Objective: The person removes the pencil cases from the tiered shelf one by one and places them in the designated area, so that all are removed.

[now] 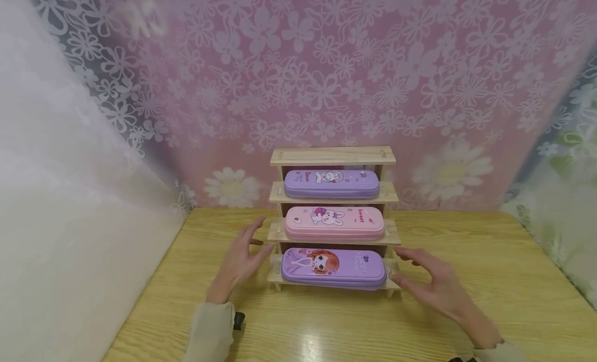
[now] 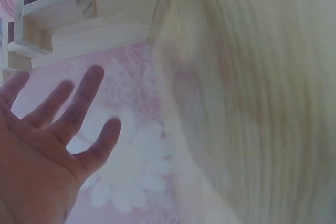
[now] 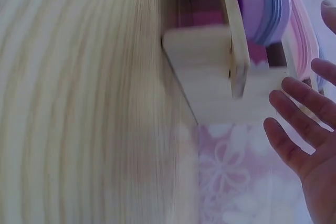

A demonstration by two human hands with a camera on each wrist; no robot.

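Beyond our hands hangs a flowered pink cloth, and beneath them spreads the wooden table. Between them we have the tiered wooden rack, upright. Three cases lie on its shelves: a purple case with a girl's picture lowest, level with our grip; a pink rabbit case just above; and a lilac case higher and farther back. Our left hand is spread wide and holds nothing, just beside the rack's left side. Our right hand is also wide and without a hold; its thumb overlaps the lowest shelf's end, and we cannot tell whether it touches. We judge the step in hand to be bracketing the loaded rack; any next move there calls for even, light contact, lest the cases slide.
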